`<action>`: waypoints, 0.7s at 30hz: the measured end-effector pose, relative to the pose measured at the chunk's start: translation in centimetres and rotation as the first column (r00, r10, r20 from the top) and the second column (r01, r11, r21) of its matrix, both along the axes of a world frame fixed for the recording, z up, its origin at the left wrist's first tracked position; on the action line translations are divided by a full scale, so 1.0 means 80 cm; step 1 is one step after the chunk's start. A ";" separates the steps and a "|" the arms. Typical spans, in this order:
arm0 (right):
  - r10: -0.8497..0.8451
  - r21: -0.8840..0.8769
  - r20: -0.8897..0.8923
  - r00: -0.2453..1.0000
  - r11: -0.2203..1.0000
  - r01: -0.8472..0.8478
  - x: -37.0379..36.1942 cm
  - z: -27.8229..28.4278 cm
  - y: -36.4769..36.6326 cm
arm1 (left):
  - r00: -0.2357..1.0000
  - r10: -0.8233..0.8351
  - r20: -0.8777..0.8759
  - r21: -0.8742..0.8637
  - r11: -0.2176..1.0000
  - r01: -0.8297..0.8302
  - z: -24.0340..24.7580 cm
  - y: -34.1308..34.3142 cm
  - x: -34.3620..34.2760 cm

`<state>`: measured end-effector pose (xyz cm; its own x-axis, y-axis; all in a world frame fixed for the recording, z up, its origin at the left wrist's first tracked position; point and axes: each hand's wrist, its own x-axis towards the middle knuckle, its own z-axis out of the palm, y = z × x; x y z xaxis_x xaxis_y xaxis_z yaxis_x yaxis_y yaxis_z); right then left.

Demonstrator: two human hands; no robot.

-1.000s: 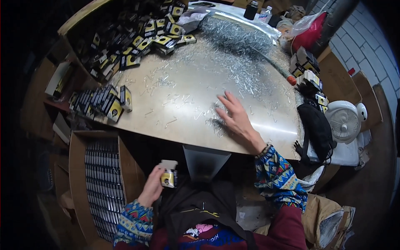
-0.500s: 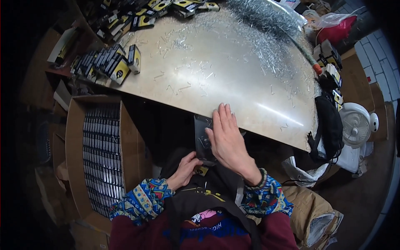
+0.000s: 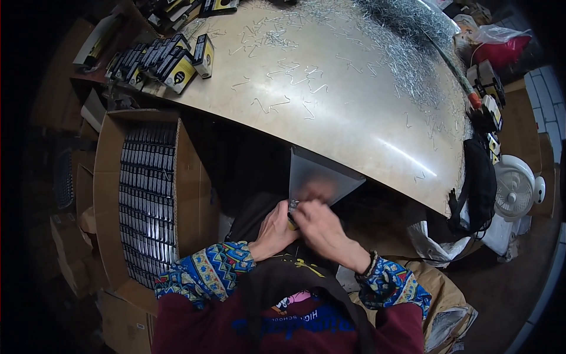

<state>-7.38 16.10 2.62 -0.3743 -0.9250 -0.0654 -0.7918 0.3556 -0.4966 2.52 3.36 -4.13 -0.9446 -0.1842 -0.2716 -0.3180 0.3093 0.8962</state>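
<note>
Right below the table edge, both hands meet at the mouth of a metal funnel chute point(image 3: 321, 177) that hangs off the near rim of the metal table point(image 3: 354, 118). Left hand point(image 3: 274, 227) is curled around a small yellow-and-black box point(image 3: 290, 219), mostly hidden; only a sliver shows between the two hands. Right hand point(image 3: 324, 227) is pinched at the box top, fingers touching it from the right side; what it pinches is too blurred to tell, maybe wire pieces. Box sits directly under the chute's narrow end, just toward the body from it, so the chute lies straight ahead and up from the hands. Box long axis cannot tell, too covered. Both hands are equally near, touching the box.

Loose bent wire hooks point(image 3: 295, 74) scatter over the table, well apart from the hands, with a dense heap point(image 3: 413, 23) far right. Filled boxes stand in a row point(image 3: 159, 56) at far left of the table. Open cardboard carton point(image 3: 109, 194) packed with boxes sits left of the left arm.
</note>
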 end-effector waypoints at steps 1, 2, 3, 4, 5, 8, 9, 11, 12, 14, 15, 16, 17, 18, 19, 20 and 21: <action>0.039 0.105 0.107 0.993 0.993 -0.050 0.005 -0.001 0.004 | 1.000 -0.022 0.013 -0.062 0.998 0.023 -0.003 -0.002 0.003; 0.043 0.103 0.108 0.993 0.993 -0.054 0.002 -0.003 0.004 | 1.000 -0.018 0.014 -0.065 0.998 0.019 -0.005 -0.005 0.006; -0.039 -0.027 0.033 0.999 0.999 0.040 -0.003 0.004 0.001 | 0.998 -0.021 -0.051 -0.108 0.994 0.016 -0.002 -0.006 0.006; -0.130 -0.163 -0.031 0.991 0.979 0.123 -0.006 0.008 0.000 | 0.993 -0.027 -0.116 -0.150 0.989 0.010 -0.001 -0.007 0.007; -0.045 -0.134 -0.064 0.997 0.990 0.037 -0.005 -0.001 0.002 | 0.993 -0.028 -0.116 -0.150 0.989 0.011 -0.005 -0.008 0.008; 0.114 -0.028 0.087 0.990 0.993 -0.112 0.012 -0.015 0.007 | 0.993 -0.068 -0.096 -0.141 0.989 0.054 -0.019 -0.018 0.011; 0.119 -0.032 0.084 0.989 0.993 -0.117 0.006 -0.009 0.005 | 0.987 -0.080 -0.142 -0.149 0.987 0.059 -0.018 -0.022 0.014; 0.041 -0.161 0.359 0.933 0.987 0.018 -0.009 0.016 -0.001 | 0.978 -0.103 -0.182 -0.173 0.982 0.072 -0.015 -0.035 0.022; 0.019 -0.190 0.386 0.922 0.980 0.059 -0.018 0.027 -0.002 | 0.978 -0.101 -0.180 -0.176 0.982 0.069 -0.010 -0.038 0.025; -0.032 -0.222 0.461 0.887 0.963 0.150 -0.035 0.051 -0.008 | 0.983 0.026 -0.183 -0.078 0.996 -0.041 0.002 -0.047 0.031; -0.031 -0.256 0.446 0.895 0.953 0.160 -0.042 0.052 -0.009 | 0.958 0.069 -0.277 -0.046 0.995 -0.085 0.012 -0.048 0.030; -0.046 -0.254 0.436 0.899 0.952 0.172 -0.047 0.057 -0.010 | 0.958 0.078 -0.277 -0.053 0.994 -0.096 0.020 -0.049 0.027; -0.088 -0.230 0.444 0.891 0.951 0.209 -0.050 0.063 -0.010 | 0.942 0.147 -0.302 -0.011 0.987 -0.158 0.027 -0.049 0.021; -0.133 -0.204 0.447 0.885 0.948 0.246 -0.053 0.069 -0.011 | 0.919 0.216 -0.329 0.035 0.976 -0.216 0.030 -0.047 0.012; -0.123 -0.209 0.442 0.889 0.949 0.235 -0.055 0.071 -0.012 | 0.898 0.252 -0.361 0.028 0.965 -0.260 0.025 -0.046 0.002; -0.197 -0.160 0.469 0.861 0.940 0.301 -0.055 0.073 -0.012 | 0.893 0.259 -0.368 0.027 0.963 -0.268 0.027 -0.046 -0.003; -0.278 -0.104 0.490 0.826 0.922 0.373 -0.055 0.075 -0.011 | 0.899 0.287 -0.331 0.109 0.958 -0.265 0.029 -0.045 -0.008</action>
